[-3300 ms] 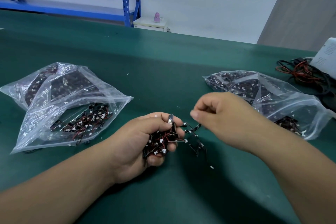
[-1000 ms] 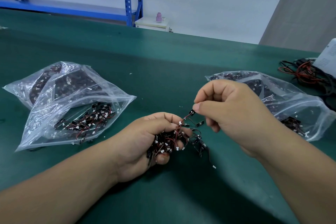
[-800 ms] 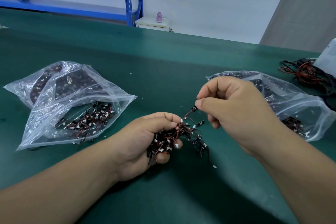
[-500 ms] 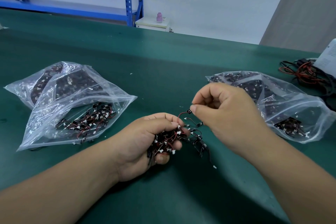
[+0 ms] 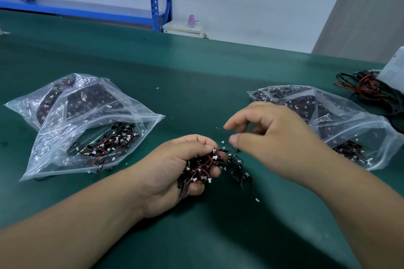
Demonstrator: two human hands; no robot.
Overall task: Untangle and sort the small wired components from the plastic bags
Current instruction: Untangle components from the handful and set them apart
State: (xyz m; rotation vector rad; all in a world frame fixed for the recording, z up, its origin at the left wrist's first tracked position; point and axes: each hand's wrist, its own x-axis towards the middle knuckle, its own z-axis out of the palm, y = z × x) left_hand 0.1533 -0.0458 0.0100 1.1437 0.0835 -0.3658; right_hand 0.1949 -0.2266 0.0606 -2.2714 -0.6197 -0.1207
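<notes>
Left hand (image 5: 175, 170) curls its fingers round a tangled clump of wired components (image 5: 202, 167), black and red with white connectors. A few strands (image 5: 239, 172) trail from the grip onto the green table (image 5: 196, 72) on its right. Right hand (image 5: 273, 137), blurred, hovers just right of the grip, thumb and forefinger parted, holding nothing. One plastic bag (image 5: 72, 129) of components lies left of the grip, another (image 5: 360, 129) right, beyond the right hand.
</notes>
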